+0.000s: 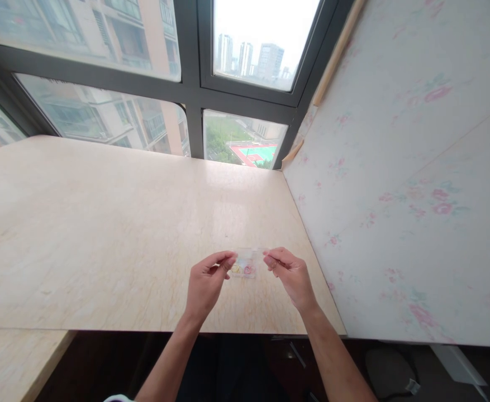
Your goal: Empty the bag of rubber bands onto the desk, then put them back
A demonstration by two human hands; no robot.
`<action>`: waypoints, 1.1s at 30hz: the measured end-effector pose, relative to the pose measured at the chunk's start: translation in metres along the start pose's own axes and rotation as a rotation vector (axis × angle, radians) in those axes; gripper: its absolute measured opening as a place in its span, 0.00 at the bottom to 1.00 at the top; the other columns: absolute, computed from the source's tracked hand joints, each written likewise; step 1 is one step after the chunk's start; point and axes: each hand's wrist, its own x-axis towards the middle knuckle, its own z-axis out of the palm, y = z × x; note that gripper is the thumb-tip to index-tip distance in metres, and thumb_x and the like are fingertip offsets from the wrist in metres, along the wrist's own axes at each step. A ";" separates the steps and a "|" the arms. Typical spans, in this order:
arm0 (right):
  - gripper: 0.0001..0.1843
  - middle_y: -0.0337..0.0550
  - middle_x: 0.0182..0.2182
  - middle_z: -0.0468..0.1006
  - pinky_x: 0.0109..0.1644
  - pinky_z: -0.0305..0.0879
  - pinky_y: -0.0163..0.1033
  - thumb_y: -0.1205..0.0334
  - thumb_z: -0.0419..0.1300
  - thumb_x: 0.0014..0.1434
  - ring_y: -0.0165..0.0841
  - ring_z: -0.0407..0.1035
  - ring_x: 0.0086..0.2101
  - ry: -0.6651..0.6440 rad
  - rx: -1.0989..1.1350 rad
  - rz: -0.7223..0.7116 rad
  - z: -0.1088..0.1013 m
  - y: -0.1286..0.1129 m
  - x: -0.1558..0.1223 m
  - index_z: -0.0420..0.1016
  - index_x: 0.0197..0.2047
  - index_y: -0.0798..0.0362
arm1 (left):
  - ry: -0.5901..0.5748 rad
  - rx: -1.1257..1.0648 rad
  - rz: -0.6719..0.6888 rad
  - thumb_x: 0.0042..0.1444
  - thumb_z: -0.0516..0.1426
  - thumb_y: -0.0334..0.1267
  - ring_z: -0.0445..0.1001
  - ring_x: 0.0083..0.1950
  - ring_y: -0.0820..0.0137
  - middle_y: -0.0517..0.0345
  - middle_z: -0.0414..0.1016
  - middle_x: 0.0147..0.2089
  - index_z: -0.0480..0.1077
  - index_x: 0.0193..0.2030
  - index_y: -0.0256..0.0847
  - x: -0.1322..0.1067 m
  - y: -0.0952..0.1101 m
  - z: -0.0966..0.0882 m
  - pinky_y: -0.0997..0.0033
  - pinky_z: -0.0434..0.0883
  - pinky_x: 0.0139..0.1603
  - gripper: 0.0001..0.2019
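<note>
A small clear plastic box (243, 274) is between my two hands, above the pale countertop. Inside it show a yellow coil or ring of small loops and a pink one, too small to name surely. A see-through flap, likely its raised lid (245, 253), stands at the far side. My left hand (209, 279) pinches the box's left edge between thumb and fingers. To the right of the box, my right hand (289, 274) is closed in a pinch beside a clear edge. What lies between its fingertips is not plain.
The marble-patterned countertop (102, 240) runs to dark-framed windows (192, 95) at the back. A flower-papered wall (395, 234) bounds it on the right, with a peeling strip near the corner. Below the front edge, dark items lie in shadow, including a rounded grey object (389, 371).
</note>
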 end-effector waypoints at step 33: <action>0.19 0.45 0.52 0.76 0.57 0.71 0.44 0.61 0.59 0.63 0.36 0.72 0.51 -0.003 -0.425 -0.323 0.004 0.050 -0.025 0.73 0.58 0.48 | -0.153 0.412 0.344 0.62 0.58 0.41 0.71 0.58 0.65 0.55 0.72 0.57 0.72 0.55 0.42 0.000 -0.056 -0.002 0.59 0.70 0.61 0.16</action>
